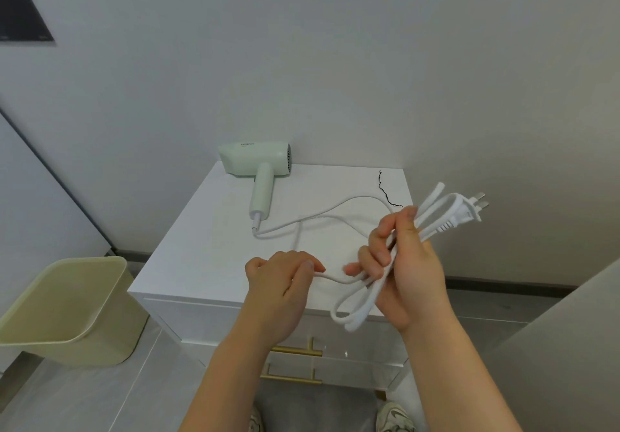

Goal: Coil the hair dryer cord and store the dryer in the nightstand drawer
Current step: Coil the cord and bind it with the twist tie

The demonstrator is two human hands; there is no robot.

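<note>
A pale green hair dryer (pixel 257 166) lies on the back of the white nightstand (pixel 201 250), handle pointing toward me. Its white cord (pixel 335 208) runs loose across the top to my hands. My right hand (pixel 406 270) grips a bundle of several cord loops, with the plug (pixel 466 212) sticking out at the upper right and loop ends hanging below. My left hand (pixel 281 284) pinches the free stretch of cord just left of the bundle. Two drawers with gold handles (pixel 295 351) are closed below.
A pale yellow-green bin (pixel 67 311) stands on the floor left of the nightstand. A thin black wire tie (pixel 385 190) lies on the top at the back right. A grey surface rises at the lower right. My shoes show at the bottom edge.
</note>
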